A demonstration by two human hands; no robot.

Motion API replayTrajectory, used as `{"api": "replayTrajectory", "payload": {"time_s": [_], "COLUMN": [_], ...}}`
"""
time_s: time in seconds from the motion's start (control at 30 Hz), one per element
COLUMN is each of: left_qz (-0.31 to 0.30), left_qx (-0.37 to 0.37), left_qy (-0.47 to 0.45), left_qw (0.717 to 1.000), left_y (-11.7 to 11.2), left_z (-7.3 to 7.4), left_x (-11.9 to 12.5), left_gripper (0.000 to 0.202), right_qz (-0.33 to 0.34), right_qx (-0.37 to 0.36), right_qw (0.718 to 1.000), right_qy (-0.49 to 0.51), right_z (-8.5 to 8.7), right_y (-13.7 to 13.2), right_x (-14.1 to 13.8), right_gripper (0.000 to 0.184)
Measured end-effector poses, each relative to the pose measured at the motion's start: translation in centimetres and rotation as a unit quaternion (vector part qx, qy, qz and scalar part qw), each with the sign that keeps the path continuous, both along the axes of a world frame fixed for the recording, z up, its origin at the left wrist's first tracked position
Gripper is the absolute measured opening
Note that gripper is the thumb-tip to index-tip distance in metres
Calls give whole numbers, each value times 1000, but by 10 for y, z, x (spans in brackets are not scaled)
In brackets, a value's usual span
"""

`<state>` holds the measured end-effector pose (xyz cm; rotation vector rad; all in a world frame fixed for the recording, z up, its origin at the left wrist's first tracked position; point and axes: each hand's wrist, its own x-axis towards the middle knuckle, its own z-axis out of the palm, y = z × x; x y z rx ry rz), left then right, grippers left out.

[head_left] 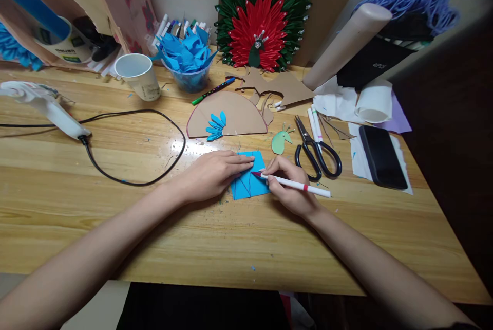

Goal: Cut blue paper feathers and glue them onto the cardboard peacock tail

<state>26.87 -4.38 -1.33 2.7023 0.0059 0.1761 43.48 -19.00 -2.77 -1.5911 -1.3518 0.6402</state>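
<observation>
A small piece of blue paper (250,186) with dark drawn lines lies on the wooden table. My left hand (217,173) rests flat on its left side, fingers stretched out. In my right hand (288,183) is a white marker (304,186) with a red band, its dark red tip touching the paper. Just beyond lies a half-round cardboard piece (234,114) carrying several blue paper petals (216,126). A green paper bird head (280,143) and black-handled scissors (308,147) lie near my right hand.
A glue gun (46,109) with a looped black cord (169,119) lies left. Behind are a paper cup (139,77), a bowl of blue paper pieces (187,60), a blue-green marker (213,91), cardboard scraps (287,87) and a red-green peacock craft (262,21). A phone (383,156) lies right.
</observation>
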Motion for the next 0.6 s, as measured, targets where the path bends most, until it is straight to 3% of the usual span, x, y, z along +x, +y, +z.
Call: {"api": "replayTrajectory", "payload": {"time_s": [0.13,0.6], "left_qz": [0,0], "left_qx": [-8,-17], "left_qy": [-3,-1], "left_qw": [1000,1000], "left_y": [0,1], "left_z": [0,2], "left_x": [0,1], "left_gripper": [40,39], "right_qz": [12,117], "right_qx": [-4,-20], "right_qw": [1000,990], "right_qy": [-23,79], "right_z": [1,5], "right_y": [0,2], "right_x": [1,18], "right_gripper": [9,18]}}
